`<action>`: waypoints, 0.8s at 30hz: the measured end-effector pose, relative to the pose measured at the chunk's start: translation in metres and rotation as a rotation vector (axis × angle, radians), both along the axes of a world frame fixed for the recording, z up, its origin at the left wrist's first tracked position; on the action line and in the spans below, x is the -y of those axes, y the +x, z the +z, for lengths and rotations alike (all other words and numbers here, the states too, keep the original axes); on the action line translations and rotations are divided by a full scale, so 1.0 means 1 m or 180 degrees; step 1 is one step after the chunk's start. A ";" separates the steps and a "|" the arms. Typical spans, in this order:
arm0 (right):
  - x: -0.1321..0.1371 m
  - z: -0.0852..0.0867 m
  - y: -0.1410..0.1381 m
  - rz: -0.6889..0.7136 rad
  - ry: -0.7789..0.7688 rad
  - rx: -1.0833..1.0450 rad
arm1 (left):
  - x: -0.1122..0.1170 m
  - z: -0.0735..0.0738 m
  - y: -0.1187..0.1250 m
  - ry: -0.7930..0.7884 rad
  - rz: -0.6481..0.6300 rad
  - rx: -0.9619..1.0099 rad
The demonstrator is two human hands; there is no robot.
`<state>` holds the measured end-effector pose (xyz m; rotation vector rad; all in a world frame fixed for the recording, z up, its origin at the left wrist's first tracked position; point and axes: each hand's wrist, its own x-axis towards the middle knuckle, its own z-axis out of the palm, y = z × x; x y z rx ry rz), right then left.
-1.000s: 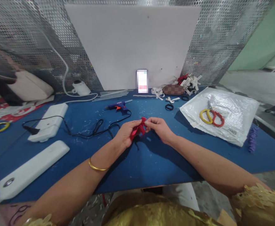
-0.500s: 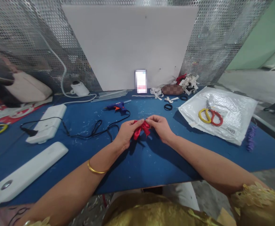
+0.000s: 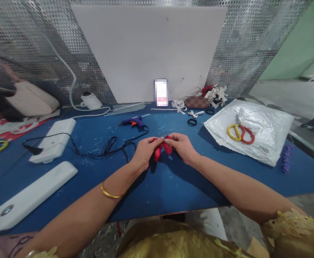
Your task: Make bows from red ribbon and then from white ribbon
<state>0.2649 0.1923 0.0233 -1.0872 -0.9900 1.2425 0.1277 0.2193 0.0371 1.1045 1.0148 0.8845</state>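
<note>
A small red ribbon bow [image 3: 159, 149] is held over the middle of the blue table [image 3: 157, 186]. My left hand [image 3: 144, 152] pinches its left side with thumb and fingers. My right hand [image 3: 182, 146] pinches its right side, fingertips meeting the left hand's at the top of the bow. Two red loops hang down between the hands. A gold bangle [image 3: 108, 191] sits on my left wrist.
A blue glue gun [image 3: 133, 122] with a black cord [image 3: 111, 147] lies behind the hands. Two white power strips [image 3: 55, 139] [image 3: 35, 195] lie left. Scissors [image 3: 240, 132] rest on a plastic bag [image 3: 264, 132] at right. Black hair ties [image 3: 192, 122], white bows [image 3: 180, 105] and a phone [image 3: 161, 92] stand at the back.
Both hands have turned the red ribbon and drawn together; the ribbon went from a loose strip on the left hand to a bow with two loops hanging between the fingertips.
</note>
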 end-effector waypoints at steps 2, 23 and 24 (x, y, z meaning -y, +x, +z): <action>-0.001 0.000 0.001 -0.0148 -0.0042 -0.0028 | -0.002 -0.001 0.000 -0.0080 -0.0043 0.0144; -0.006 -0.007 0.003 0.0026 0.0002 0.0062 | -0.010 -0.008 -0.002 0.0029 0.0072 0.0082; -0.006 -0.008 0.002 0.0034 0.0019 0.0076 | -0.010 -0.008 -0.003 0.0019 0.0069 0.0091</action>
